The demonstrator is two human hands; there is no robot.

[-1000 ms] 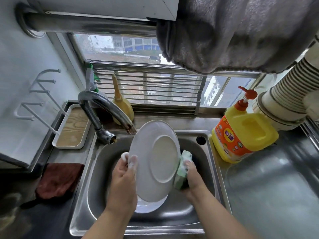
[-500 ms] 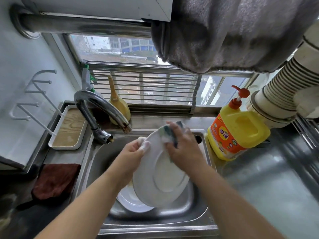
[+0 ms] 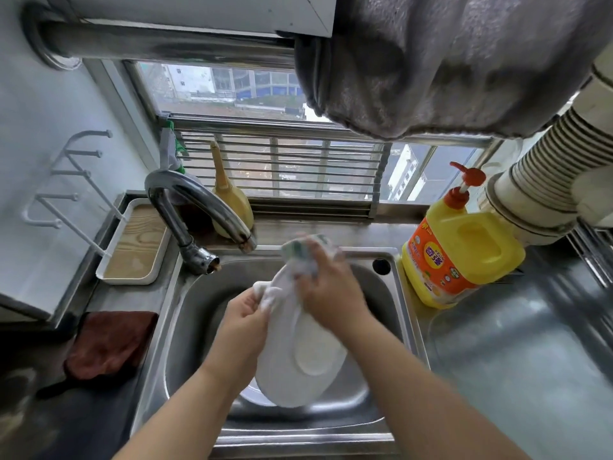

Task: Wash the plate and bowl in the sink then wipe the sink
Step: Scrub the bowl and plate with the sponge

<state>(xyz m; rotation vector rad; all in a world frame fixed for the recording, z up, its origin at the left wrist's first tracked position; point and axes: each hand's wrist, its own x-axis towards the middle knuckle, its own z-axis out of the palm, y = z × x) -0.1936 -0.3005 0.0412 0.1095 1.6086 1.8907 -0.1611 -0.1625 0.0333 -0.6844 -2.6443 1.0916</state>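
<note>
Plate (image 3: 300,353) tilts over the sink (image 3: 381,293), my left hand (image 3: 243,322) gripping its rim, right hand (image 3: 326,288) apparently clutching the blurred sponge (image 3: 300,252) against its upper edge; scrubbing continues, rinsing under the tap (image 3: 199,207) probably next.

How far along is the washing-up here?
Nothing looks finished. In hand: the left hand grips the soapy plate upright over the sink while the right hand scrubs its top edge with a sponge. Left: rinsing, a second dish underneath, and wiping the sink.
</note>
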